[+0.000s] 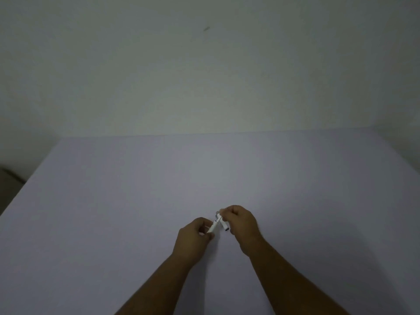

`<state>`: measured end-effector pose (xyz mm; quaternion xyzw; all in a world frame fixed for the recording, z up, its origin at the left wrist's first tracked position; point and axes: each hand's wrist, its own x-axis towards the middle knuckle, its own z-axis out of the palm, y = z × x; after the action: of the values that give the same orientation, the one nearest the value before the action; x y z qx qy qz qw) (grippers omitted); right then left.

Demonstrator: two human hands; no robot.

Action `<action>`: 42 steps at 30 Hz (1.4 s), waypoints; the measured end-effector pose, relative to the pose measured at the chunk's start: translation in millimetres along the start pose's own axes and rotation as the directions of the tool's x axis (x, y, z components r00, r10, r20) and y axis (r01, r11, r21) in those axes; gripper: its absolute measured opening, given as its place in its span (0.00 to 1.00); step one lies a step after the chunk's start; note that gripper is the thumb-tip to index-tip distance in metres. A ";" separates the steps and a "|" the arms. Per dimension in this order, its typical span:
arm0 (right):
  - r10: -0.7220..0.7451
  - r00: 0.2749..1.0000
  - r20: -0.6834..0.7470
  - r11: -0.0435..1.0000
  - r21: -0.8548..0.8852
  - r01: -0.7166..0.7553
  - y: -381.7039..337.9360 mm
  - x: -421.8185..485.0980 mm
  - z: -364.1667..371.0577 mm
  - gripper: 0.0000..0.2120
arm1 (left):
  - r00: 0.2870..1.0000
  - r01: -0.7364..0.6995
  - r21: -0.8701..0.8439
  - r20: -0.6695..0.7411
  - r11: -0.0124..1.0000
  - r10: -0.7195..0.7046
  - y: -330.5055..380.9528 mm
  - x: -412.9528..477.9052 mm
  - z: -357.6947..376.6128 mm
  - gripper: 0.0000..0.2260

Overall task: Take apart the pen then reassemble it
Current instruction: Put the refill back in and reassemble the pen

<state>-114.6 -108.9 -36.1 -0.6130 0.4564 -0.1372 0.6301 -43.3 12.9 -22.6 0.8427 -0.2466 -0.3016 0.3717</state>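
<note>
A white pen barrel [213, 227] slants up to the right between my two hands, above the pale table [136, 189]. My left hand [193, 237] pinches its lower end. My right hand [241, 223] grips the thin upper end of the pen, and a second short white pen piece [223, 225] with a dark tip lies across under its fingers. The two white pieces cross each other. Fingers hide how the parts join.
A plain grey-green wall [204, 64] rises behind the table's far edge [204, 134]. The table's left edge [27, 178] drops off to a dark floor area at the far left.
</note>
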 end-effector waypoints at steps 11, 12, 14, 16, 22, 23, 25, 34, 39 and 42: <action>-0.123 0.990 -0.075 0.832 -0.551 0.062 1.8 32.2 -26.1 0.11 | 0.998 0.033 -0.060 0.057 0.998 -0.029 -5.8 3.3 0.2 0.15; -0.131 0.991 -0.037 0.771 -0.632 0.078 3.9 35.3 -23.6 0.11 | 0.998 0.041 -0.066 0.055 0.997 -0.037 -7.3 3.7 0.1 0.15; -0.128 0.992 0.020 0.650 -0.754 0.099 9.2 39.8 -17.3 0.11 | 0.997 0.052 -0.067 0.057 0.996 -0.048 -10.6 4.3 -0.3 0.15; -0.121 0.991 0.048 0.555 -0.825 0.108 14.8 43.9 -11.6 0.13 | 0.996 0.063 -0.062 0.067 0.996 -0.059 -13.3 4.6 -1.4 0.15; -0.126 0.989 0.075 0.502 -0.855 0.129 25.9 50.5 -6.1 0.17 | 0.995 0.074 -0.057 0.074 0.996 -0.069 -17.8 5.7 -4.7 0.15; -0.123 0.990 0.069 0.511 -0.851 0.122 25.6 51.2 -5.9 0.20 | 0.995 0.076 -0.060 0.074 0.995 -0.072 -18.0 5.7 -5.0 0.15; -0.128 0.991 0.037 0.567 -0.817 0.104 21.1 50.0 -5.1 0.22 | 0.994 0.080 -0.063 0.075 0.995 -0.075 -18.4 5.4 -5.7 0.15; -0.037 0.999 -0.018 0.987 -0.159 0.033 -13.3 37.5 -7.3 0.10 | 0.996 0.040 -0.015 0.084 0.999 -0.038 -11.6 4.7 -4.2 0.15; 0.033 0.999 -0.027 0.993 0.116 -0.030 -16.8 32.5 -7.7 0.12 | 0.997 0.028 -0.024 0.073 0.999 -0.026 -5.6 4.2 -2.4 0.16; 0.053 0.998 -0.036 0.991 0.124 -0.048 -15.2 30.3 -9.3 0.11 | 0.997 0.025 -0.027 0.073 0.999 -0.023 -2.5 3.6 -0.9 0.15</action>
<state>-99.1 -140.3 -33.2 -0.5587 0.4747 -0.1610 0.6608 -39.7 12.5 -25.2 0.8287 -0.2455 -0.3401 0.3706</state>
